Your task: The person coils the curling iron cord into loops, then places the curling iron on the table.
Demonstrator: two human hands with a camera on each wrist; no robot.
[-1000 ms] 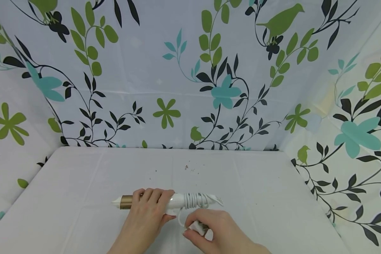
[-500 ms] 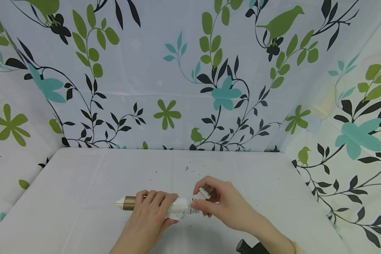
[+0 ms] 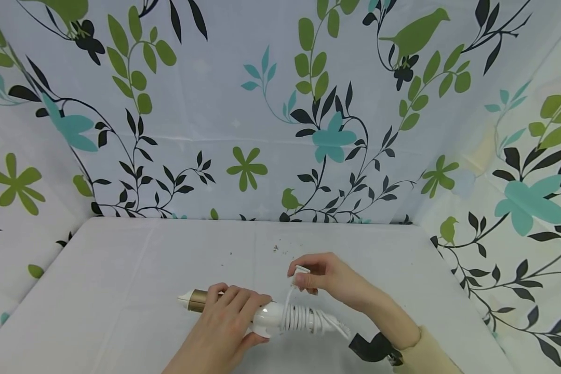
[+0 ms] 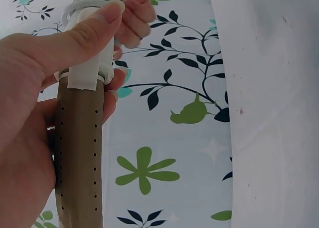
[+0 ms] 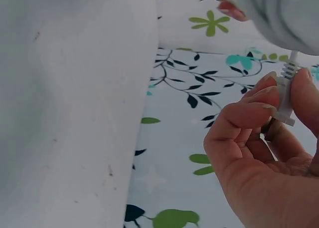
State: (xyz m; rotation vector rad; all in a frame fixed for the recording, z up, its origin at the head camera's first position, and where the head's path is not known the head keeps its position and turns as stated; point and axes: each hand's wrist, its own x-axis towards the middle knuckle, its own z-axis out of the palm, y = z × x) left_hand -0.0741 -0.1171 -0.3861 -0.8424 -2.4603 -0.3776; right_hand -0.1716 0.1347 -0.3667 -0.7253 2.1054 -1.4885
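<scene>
My left hand (image 3: 226, 324) grips a curling iron by its white handle (image 3: 268, 314), with the gold barrel (image 3: 197, 300) pointing left. Small holes run in rows along that barrel in the left wrist view, where my left thumb (image 4: 94, 31) lies near the white clip lever (image 4: 84, 71). White cord (image 3: 304, 318) is wound in several loops round the right part of the handle. Above the loops, my right hand (image 3: 329, 278) pinches the white plug (image 3: 301, 270) at the cord's end. The plug (image 5: 285, 101) shows between thumb and fingers in the right wrist view.
A white-covered table (image 3: 121, 270) lies below, with small dark crumbs (image 3: 280, 249) beyond the hands. Patterned cloth (image 3: 191, 119) walls the back and both sides. A black curved piece (image 3: 374, 347) sits by the right wrist.
The right hand has carried the plug up from in front of the handle to above and behind it, drawing cord along. The curling iron has shifted slightly right, its cord end tilting nearer the person.
</scene>
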